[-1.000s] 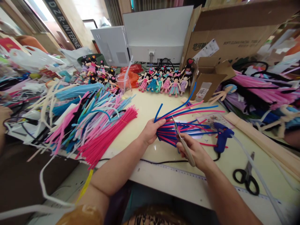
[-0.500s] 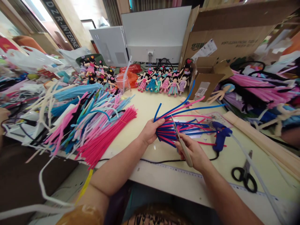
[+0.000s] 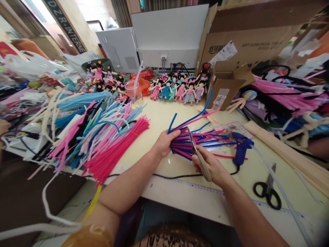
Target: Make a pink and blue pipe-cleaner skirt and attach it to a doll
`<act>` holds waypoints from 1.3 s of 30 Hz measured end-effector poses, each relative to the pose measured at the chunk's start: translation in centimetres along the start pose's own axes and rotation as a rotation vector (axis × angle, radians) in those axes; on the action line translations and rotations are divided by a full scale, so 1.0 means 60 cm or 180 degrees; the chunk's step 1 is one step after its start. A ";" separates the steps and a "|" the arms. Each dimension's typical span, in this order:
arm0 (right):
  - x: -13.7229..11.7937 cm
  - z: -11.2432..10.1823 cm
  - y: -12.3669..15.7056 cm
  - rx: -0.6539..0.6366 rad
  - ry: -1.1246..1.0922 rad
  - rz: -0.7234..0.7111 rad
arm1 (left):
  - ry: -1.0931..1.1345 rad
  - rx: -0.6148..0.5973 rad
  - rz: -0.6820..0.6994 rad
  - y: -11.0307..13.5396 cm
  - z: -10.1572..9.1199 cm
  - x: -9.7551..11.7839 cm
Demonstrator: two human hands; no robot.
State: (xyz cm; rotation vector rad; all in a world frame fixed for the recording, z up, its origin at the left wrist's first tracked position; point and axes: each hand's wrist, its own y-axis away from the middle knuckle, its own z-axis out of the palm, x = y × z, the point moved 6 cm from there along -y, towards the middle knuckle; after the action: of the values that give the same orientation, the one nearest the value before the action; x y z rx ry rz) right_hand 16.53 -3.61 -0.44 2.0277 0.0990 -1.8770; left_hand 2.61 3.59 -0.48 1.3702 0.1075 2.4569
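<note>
At the left, a tied bundle of deep-pink stems (image 3: pixel 118 151) lies aslant, its lower end by the table's near edge. Next, the left hand (image 3: pixel 166 142) has its fingers closed around the gathered left end of the blue-and-pink stems (image 3: pixel 181 145), which are above the middle of the table (image 3: pixel 159 113). Their long axis runs mostly left to right, the loose ends fanning rightward and a few sweeping up toward the small box (image 3: pixel 223 92). Pale tabletop stretches from this fan back to the row of dolls (image 3: pixel 177 89), and a narrower strip separates it from the near edge. The beige-handled scissors (image 3: pixel 203 164) slant across the stems, tips pointing away and leftward; the right hand (image 3: pixel 209 164) grips their handle, though its finger placement is partly hidden. Farther right, the blue glue gun (image 3: pixel 240 147) stands close to the stem ends, with black-handled scissors (image 3: pixel 268 188) nearer the edge.
</note>
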 end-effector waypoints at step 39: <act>-0.005 -0.022 0.002 -0.0405 -0.0053 0.0048 | -0.0171 -0.0038 -0.0280 0.001 0.004 -0.005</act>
State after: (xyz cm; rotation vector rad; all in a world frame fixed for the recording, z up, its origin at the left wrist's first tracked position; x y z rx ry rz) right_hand 17.76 -3.25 -0.08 1.9225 0.1929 -1.8298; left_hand 2.95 3.41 -0.55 1.3952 0.1374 2.3436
